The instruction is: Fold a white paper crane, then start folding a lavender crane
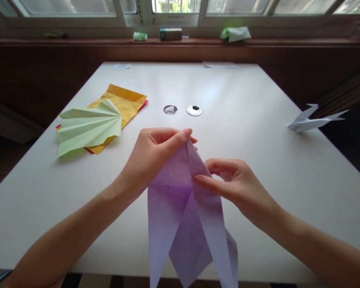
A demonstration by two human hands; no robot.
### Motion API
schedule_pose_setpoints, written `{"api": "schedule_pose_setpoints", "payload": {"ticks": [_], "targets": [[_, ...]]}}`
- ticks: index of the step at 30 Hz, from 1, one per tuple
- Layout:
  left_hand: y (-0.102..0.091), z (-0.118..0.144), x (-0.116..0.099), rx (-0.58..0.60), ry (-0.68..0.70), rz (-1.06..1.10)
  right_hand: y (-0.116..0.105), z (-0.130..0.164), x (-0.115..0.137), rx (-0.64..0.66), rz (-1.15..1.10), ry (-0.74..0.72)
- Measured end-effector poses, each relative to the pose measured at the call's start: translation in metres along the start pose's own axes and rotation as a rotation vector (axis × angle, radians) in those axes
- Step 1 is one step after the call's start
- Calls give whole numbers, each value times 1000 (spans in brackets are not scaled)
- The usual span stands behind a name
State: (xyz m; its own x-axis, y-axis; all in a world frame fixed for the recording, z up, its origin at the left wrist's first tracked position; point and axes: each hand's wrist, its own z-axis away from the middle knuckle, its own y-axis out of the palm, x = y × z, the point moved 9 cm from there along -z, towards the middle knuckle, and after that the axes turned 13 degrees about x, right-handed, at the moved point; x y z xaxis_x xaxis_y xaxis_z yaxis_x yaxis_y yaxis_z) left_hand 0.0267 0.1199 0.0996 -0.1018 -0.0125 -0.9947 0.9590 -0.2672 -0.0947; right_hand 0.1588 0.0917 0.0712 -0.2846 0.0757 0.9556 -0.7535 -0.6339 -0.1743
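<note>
A large sheet of purple origami paper (pixel 180 216), partly folded, hangs between my hands over the near part of the table. Its top narrows to a point, and several long flaps spread downward past the table's front edge. My left hand (pixel 165 150) pinches the tip, thumb on top and fingers behind. Lower on the right edge, my right hand (pixel 228 178) grips a folded flap between thumb and fingers. A crease runs across the paper's left half. The back of the paper and most of my fingertips are hidden.
On the white table (pixel 243 140), a pleated light green paper (pixel 90 128) overlaps creased yellow paper (pixel 124 102) at left. Two round discs (pixel 170 109) lie beyond my hands. A white folded paper figure (pixel 312 122) stands near the right edge. Small packets (pixel 235 34) rest on the windowsill.
</note>
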Motion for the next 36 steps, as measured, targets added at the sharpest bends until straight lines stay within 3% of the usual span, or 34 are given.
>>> {"api": "schedule_pose_setpoints", "payload": {"ticks": [17,36], "targets": [[0,4,-8,-42,18,-21,-3,-1,5,-8,48,-18],[0,3,-9,-11,52,6,-1,-1,7,20,5,-41]]}}
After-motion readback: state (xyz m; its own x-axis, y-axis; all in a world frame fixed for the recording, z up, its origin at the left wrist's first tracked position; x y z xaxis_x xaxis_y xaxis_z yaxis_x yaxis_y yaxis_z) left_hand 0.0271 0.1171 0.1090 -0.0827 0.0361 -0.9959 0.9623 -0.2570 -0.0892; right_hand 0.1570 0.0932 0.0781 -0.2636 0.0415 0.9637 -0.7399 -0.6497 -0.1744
